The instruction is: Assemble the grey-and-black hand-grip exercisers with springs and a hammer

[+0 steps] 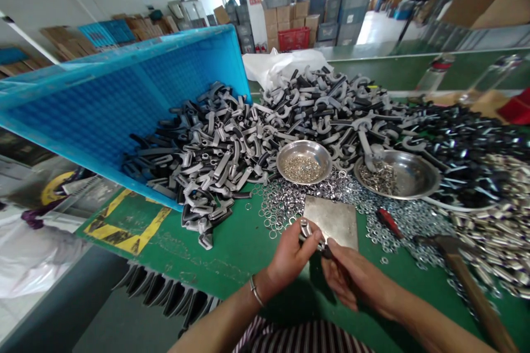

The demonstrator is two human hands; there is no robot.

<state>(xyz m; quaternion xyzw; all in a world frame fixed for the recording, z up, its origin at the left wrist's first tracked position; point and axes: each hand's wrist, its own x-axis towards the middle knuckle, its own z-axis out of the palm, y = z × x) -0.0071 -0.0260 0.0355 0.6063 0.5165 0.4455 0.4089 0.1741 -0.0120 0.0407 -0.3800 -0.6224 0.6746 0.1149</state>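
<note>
A metal part (305, 229), grey with a rounded, open-looking end, is held between both hands above the green table (174, 253), just at the near edge of a flat metal plate (345, 215). The left hand (292, 256) has its fingers curled in and its thumb pressed along the part, leaving the bright end exposed; the thumb and fingertips of the right hand (356, 276) are closed around the darker, opposite end, with its lower fingers loosely bent. The part is probably light for its size, stiff and not easily broken; its smooth, rounded surface may slip, so the thicker body offers the surest hold, with the narrow end suited to a fingertip pinch. Surrounding materials: a heap of matt grey and black handles (223, 162), curved and hook-ended, spilling from a ribbed blue plastic crate (141, 83); thin shiny rings (279, 204); a small steel bowl (304, 146) of fine brassy pieces; a second steel bowl (416, 176) of slender pins; glossy metal sleeves (507, 226); a red-handled tool (389, 223); and a hammer (467, 281) with a worn wooden shaft.
</note>
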